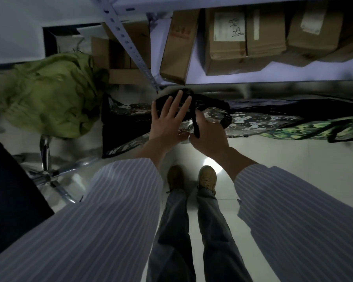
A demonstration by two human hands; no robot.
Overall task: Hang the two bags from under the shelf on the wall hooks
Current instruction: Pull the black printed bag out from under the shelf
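While right hand [209, 137] holds one strap [196, 124], left hand [167, 123] spreads.

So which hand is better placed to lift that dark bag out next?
Right: the right hand grips the black strap of the bag, while the left hand is open, fingers straight, over it.

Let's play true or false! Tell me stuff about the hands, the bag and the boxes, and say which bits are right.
1. The right hand grips a strap. True.
2. The left hand is a fist. False: its fingers are spread straight over the bag.
3. Boxes sit on the shelf. True.
4. The bag hangs on a hook. False: it lies low, under the shelf.
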